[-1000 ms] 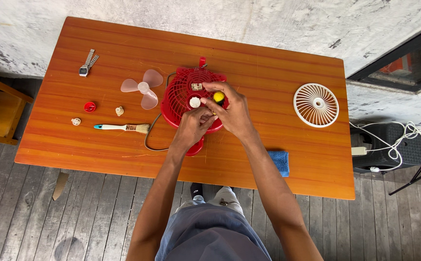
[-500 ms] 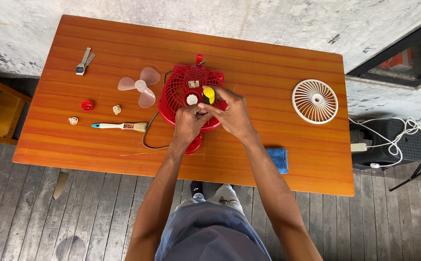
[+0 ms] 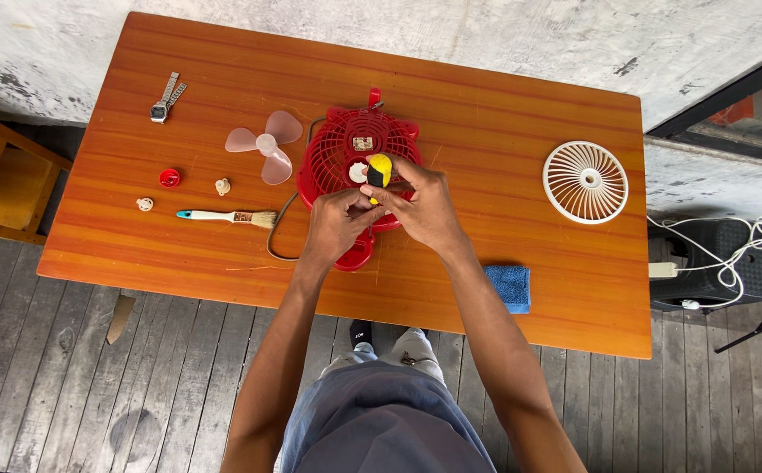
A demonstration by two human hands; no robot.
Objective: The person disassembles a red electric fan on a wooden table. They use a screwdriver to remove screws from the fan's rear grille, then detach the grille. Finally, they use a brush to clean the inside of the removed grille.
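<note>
Blue cloth sits at the near table edge. Just past it both hands meet over the red fan mid-table: left hand curled shut w/ fingertips at the tool's tip, right hand gripping a yellow-handled screwdriver. Brush, pink blade to the left, white grille off right, watch furthest back.

No packages, labels, signs or screens
</note>
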